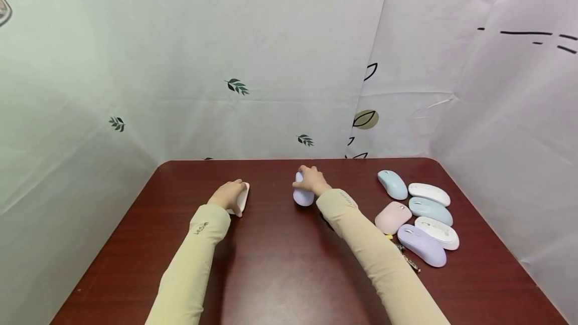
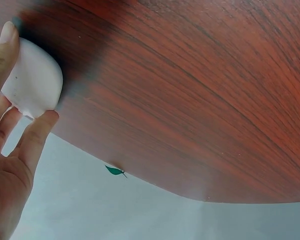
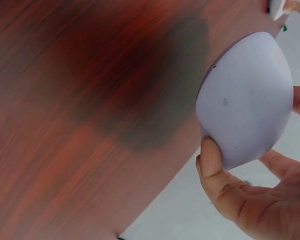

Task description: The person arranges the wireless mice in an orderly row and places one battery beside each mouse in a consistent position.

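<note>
My left hand [image 1: 229, 197] grips a white computer mouse [image 1: 243, 198] by its edges, left of the table's middle. In the left wrist view, thumb and fingers curl about the white mouse [image 2: 37, 80], whose rounded end faces the camera. A lavender mouse [image 1: 303, 196] is held in my right hand [image 1: 312, 180], toward the far edge. The right wrist view has the fingers pinching both sides of the lavender mouse [image 3: 247, 102], with a dark shadow on the wood beside it. Palms and part of each mouse are hidden by the hands in the head view.
On the right of the dark red table [image 1: 280, 270] lie several mice: light blue ones [image 1: 393, 184], white ones [image 1: 430, 193], a pink one [image 1: 393, 217] and a lavender one [image 1: 422, 246]. A small keychain-like item [image 1: 410, 263] lies partly behind the right sleeve. White printed sheeting [image 1: 289, 64] surrounds the table.
</note>
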A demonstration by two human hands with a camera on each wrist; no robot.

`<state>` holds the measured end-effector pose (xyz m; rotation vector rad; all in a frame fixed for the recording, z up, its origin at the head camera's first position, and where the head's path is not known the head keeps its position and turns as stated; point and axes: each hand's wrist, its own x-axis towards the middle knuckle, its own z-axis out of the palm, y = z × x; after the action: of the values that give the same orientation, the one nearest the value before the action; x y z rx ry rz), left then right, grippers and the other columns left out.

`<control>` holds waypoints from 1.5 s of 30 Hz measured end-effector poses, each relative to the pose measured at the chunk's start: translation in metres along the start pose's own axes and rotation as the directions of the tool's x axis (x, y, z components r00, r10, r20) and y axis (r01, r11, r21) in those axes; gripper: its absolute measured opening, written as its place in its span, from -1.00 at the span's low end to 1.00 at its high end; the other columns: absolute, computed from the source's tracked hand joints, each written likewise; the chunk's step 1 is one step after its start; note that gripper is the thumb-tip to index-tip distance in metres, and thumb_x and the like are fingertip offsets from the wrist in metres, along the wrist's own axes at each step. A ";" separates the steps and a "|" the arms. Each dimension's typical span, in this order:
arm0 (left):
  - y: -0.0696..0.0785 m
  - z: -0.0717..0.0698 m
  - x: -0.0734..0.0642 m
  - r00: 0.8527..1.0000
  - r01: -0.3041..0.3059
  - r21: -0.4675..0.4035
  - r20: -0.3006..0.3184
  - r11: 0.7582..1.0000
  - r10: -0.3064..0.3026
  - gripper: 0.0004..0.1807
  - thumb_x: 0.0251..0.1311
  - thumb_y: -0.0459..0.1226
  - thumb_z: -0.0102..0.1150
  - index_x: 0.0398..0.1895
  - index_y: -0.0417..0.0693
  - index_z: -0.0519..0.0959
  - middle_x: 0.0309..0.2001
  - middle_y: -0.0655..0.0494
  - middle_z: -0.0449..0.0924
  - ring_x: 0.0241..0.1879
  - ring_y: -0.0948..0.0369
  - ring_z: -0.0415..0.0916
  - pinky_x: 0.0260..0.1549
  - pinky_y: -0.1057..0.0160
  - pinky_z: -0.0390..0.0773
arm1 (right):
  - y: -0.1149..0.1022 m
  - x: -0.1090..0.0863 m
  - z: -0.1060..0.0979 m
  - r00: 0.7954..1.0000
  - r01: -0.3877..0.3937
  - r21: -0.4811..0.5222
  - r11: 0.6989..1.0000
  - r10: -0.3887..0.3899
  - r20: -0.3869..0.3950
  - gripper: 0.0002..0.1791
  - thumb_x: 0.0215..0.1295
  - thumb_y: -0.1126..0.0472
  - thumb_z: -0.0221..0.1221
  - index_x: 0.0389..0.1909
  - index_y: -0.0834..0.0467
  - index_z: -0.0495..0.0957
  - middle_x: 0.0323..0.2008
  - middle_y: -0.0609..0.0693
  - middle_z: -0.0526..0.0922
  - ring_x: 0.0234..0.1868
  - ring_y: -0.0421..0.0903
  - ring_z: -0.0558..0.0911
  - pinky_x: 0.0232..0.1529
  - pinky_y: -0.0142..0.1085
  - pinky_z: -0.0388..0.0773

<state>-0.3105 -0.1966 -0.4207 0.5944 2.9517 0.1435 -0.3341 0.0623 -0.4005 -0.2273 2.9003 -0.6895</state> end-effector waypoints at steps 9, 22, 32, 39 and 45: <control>0.000 -0.001 0.002 1.000 0.000 -0.006 -0.002 1.000 0.000 -0.17 -0.51 -0.25 0.64 0.02 -0.26 0.51 0.00 -0.13 0.47 -0.03 -0.10 0.48 0.01 0.02 0.48 | -0.031 -0.001 0.012 1.000 0.020 -0.012 1.000 -0.020 -0.002 -0.41 0.14 0.06 0.26 0.18 0.18 0.40 0.04 0.30 0.42 0.04 0.25 0.47 0.00 0.00 0.49; 0.004 0.002 0.001 1.000 0.008 -0.031 -0.017 0.999 -0.009 -0.16 -0.54 -0.25 0.64 0.01 -0.26 0.52 -0.01 -0.12 0.48 -0.05 -0.09 0.49 -0.01 0.02 0.48 | -0.061 0.000 0.040 0.999 0.019 0.026 0.999 -0.020 0.029 -0.44 0.15 0.04 0.26 0.16 0.15 0.44 0.05 0.29 0.42 0.07 0.23 0.46 -0.01 -0.02 0.50; 0.003 0.002 0.001 0.999 0.041 -0.033 -0.006 0.999 -0.041 -0.17 -0.52 -0.24 0.64 0.02 -0.23 0.52 -0.04 -0.08 0.48 -0.08 -0.05 0.50 -0.03 0.04 0.49 | -0.072 0.006 0.049 1.000 -0.019 -0.095 0.995 0.021 0.021 -0.47 0.15 -0.01 0.28 0.11 0.14 0.48 0.05 0.29 0.42 0.05 0.24 0.45 -0.06 -0.04 0.52; 0.003 0.001 -0.002 0.999 0.051 -0.041 0.000 0.998 -0.051 -0.18 -0.50 -0.24 0.64 0.02 -0.23 0.52 -0.01 -0.10 0.47 -0.05 -0.07 0.49 -0.02 0.02 0.49 | -0.073 0.008 0.055 0.999 -0.037 -0.151 0.988 0.040 0.016 -0.47 0.11 -0.02 0.30 0.08 0.12 0.50 0.02 0.27 0.45 0.01 0.21 0.47 -0.10 -0.08 0.54; 0.001 0.000 -0.003 0.999 0.043 -0.029 -0.013 0.999 -0.043 -0.14 -0.51 -0.23 0.64 0.06 -0.24 0.50 -0.03 -0.09 0.49 -0.07 -0.05 0.50 -0.03 0.03 0.50 | -0.074 0.010 0.059 0.999 -0.046 -0.150 0.988 0.048 0.013 -0.46 0.09 -0.03 0.31 0.08 0.11 0.50 0.01 0.26 0.45 0.01 0.20 0.47 -0.10 -0.09 0.53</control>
<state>-0.3078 -0.1971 -0.4202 0.5276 2.9676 0.1865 -0.3250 -0.0306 -0.4201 -0.1798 2.9337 -0.4609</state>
